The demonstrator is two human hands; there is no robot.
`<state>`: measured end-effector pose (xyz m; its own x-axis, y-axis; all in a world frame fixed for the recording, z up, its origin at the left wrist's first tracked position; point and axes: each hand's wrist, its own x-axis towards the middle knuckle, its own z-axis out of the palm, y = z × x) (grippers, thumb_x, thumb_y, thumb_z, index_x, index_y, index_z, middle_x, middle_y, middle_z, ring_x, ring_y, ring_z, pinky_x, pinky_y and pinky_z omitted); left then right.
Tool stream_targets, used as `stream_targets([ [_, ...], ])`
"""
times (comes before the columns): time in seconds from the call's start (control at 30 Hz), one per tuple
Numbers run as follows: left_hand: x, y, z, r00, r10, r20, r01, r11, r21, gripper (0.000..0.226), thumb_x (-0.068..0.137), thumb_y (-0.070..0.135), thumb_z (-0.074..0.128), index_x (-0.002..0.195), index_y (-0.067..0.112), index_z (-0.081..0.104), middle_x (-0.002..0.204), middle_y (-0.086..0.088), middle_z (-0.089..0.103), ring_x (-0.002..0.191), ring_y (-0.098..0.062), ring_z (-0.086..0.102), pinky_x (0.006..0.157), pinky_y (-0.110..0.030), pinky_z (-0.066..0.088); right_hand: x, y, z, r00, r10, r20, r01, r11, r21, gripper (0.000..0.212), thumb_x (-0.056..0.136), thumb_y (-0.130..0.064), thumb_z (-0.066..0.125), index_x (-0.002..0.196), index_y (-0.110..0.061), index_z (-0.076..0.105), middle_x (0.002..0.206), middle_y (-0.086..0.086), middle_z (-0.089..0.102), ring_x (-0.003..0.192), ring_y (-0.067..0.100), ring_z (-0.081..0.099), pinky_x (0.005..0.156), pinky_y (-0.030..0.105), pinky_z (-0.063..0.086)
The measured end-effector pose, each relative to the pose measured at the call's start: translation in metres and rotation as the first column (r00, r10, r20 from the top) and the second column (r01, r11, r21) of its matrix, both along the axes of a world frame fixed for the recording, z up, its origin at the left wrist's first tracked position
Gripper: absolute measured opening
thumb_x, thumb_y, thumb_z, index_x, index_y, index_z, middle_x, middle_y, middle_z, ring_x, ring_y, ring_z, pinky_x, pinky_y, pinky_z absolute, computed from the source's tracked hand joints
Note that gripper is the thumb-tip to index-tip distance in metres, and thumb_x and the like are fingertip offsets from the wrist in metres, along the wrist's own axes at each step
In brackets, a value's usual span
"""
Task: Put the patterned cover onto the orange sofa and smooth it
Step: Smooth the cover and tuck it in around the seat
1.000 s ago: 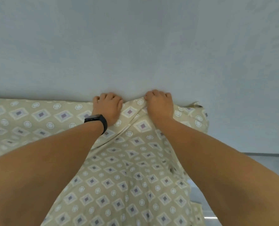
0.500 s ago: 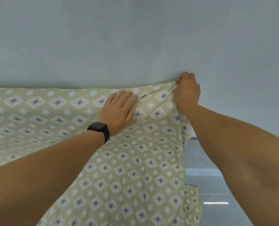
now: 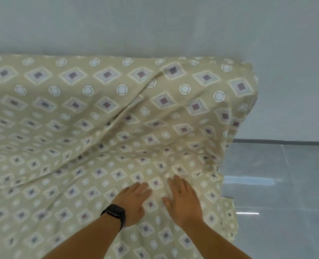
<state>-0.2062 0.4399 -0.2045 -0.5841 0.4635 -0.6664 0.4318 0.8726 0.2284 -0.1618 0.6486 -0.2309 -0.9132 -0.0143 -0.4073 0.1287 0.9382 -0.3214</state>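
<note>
- now the patterned cover lies draped over the sofa's back and seat, hiding the sofa; a long diagonal crease remains.
- best to sweep flat palms outward, toward that crease and the right edge.
- left hand and right hand press the cover with straight fingers, grasping nothing.

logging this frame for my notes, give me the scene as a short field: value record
cover: patterned cover draped over the sofa, which it hides entirely
creases: long diagonal fold across the backrest, wrinkles near the seat
left hand: flat on the cover, black watch on its wrist
right hand: flat on the cover beside it
surroundings: grey wall, glossy floor at right
</note>
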Motion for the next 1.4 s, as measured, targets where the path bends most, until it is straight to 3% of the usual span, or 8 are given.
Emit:
stream_targets([
  [0.1,0.016,-0.004,-0.022,0.955,0.270,-0.121,-0.255,0.959,0.125,0.051,0.098,0.032,0.042,0.148,0.030,0.033,0.157,0.002,0.026,0.141,-0.026,0.030,0.110,-0.037,0.037,0.007,-0.014,-0.021,0.954,-0.292,-0.067,0.294,0.956,0.017,0.062,0.092,-0.051,0.058,0.143,-0.020,0.042,0.145,0.005,0.042,0.132,0.027,0.042,0.107,0.039,0.041],
  [0.2,0.014,0.001,-0.038,0.664,0.743,-0.089,-0.700,0.659,0.277,0.030,0.097,0.041,0.054,0.117,0.022,0.045,0.123,0.000,0.043,0.105,-0.025,0.053,0.084,-0.037,0.050,-0.001,-0.022,-0.033,0.843,-0.525,-0.114,0.515,0.851,-0.104,0.030,0.090,-0.042,0.065,0.107,-0.019,0.055,0.105,0.001,0.057,0.096,0.024,0.057,0.081,0.037,0.051],
  [0.3,-0.001,0.004,-0.050,0.506,0.862,0.007,-0.838,0.490,0.238,0.035,0.094,0.044,0.062,0.106,0.015,0.049,0.113,-0.003,0.051,0.095,-0.027,0.057,0.075,-0.036,0.046,-0.004,-0.022,-0.046,0.860,-0.508,-0.050,0.499,0.858,-0.121,0.015,0.096,-0.036,0.057,0.089,-0.024,0.054,0.091,-0.004,0.058,0.088,0.023,0.058,0.075,0.036,0.048],
  [0.63,-0.006,0.007,-0.098,0.707,0.704,-0.069,-0.634,0.674,0.380,0.028,0.104,0.023,0.041,0.117,0.006,0.059,0.125,-0.008,0.063,0.115,-0.026,0.058,0.098,-0.036,0.045,-0.006,-0.025,-0.087,0.825,-0.538,-0.175,0.523,0.843,-0.128,0.017,0.097,-0.035,0.052,0.084,-0.026,0.046,0.084,-0.006,0.053,0.082,0.020,0.052,0.070,0.038,0.047],
  [1.07,-0.054,0.041,-0.043,0.802,0.583,-0.133,-0.419,0.707,0.570,0.015,0.101,0.025,0.038,0.086,0.022,0.041,0.082,0.002,0.046,0.073,-0.024,0.047,0.067,-0.039,0.037,-0.054,0.011,-0.034,0.747,-0.539,-0.389,0.475,0.842,-0.256,0.020,0.104,-0.031,0.043,0.097,-0.014,0.049,0.104,0.007,0.053,0.085,0.031,0.054,0.075,0.041,0.043],
  [1.2,-0.054,0.008,-0.062,0.875,0.407,-0.261,-0.307,0.885,0.350,0.022,0.099,0.039,0.043,0.119,0.034,0.050,0.133,0.006,0.046,0.126,-0.024,0.039,0.099,-0.040,0.031,-0.020,0.013,-0.060,0.889,-0.240,-0.391,0.257,0.966,-0.007,0.035,0.102,-0.034,0.042,0.122,-0.010,0.057,0.128,0.009,0.054,0.115,0.031,0.051,0.098,0.041,0.044],
  [1.27,-0.044,-0.021,-0.078,0.923,0.295,-0.247,-0.253,0.949,0.187,0.056,0.099,0.054,0.035,0.152,0.043,0.021,0.164,0.009,0.014,0.151,-0.018,0.008,0.120,-0.045,0.012,0.000,0.012,-0.076,0.935,-0.098,-0.341,0.145,0.983,0.116,0.056,0.103,-0.043,0.031,0.146,-0.009,0.042,0.152,0.009,0.040,0.140,0.027,0.036,0.117,0.042,0.031],
  [1.4,-0.056,-0.025,-0.097,0.920,0.279,-0.274,-0.251,0.959,0.132,0.066,0.097,0.068,0.017,0.156,0.045,-0.001,0.167,0.013,0.000,0.154,-0.013,-0.004,0.123,-0.048,-0.005,-0.023,0.019,-0.089,0.957,-0.047,-0.287,0.105,0.976,0.191,0.066,0.102,-0.048,0.008,0.159,-0.015,0.016,0.166,0.001,0.016,0.153,0.016,0.008,0.125,0.039,0.005],
])
